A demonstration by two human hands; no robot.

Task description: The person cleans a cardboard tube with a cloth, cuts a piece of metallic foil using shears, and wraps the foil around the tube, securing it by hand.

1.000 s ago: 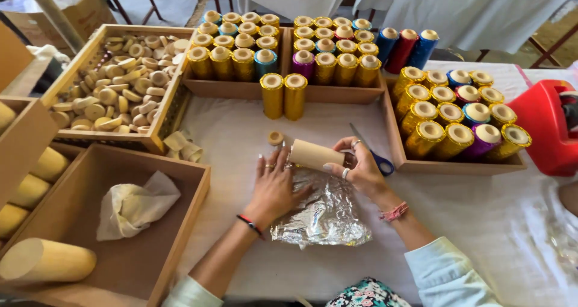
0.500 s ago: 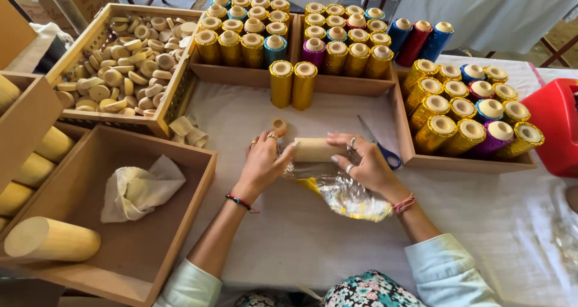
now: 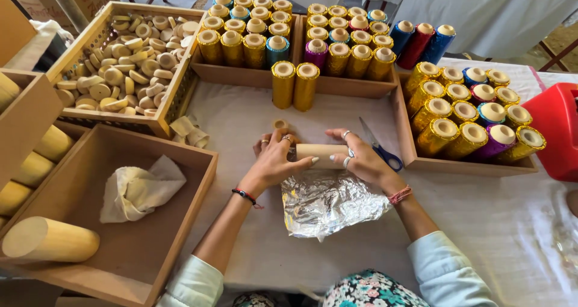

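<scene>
Both my hands hold a plain wooden cylinder (image 3: 319,154) lying sideways on the white tablecloth. My left hand (image 3: 276,159) grips its left end, my right hand (image 3: 360,155) its right end. A crinkled sheet of silver foil (image 3: 325,201) lies flat just in front of the cylinder, its far edge under it. A small wooden cap (image 3: 280,125) sits just beyond my left hand. Two gold-wrapped spools (image 3: 294,84) stand upright behind the cylinder.
Blue-handled scissors (image 3: 380,147) lie right of my right hand. Trays of gold and coloured wrapped spools (image 3: 337,45) stand behind and at the right (image 3: 466,123). A crate of wooden caps (image 3: 117,57) and a box holding a cloth (image 3: 138,186) are left. A red container (image 3: 557,129) is far right.
The foil, lifted and crumpled against the cylinder half a second ago, now lies spread flat in front of it. Both hands still hold the cylinder.
</scene>
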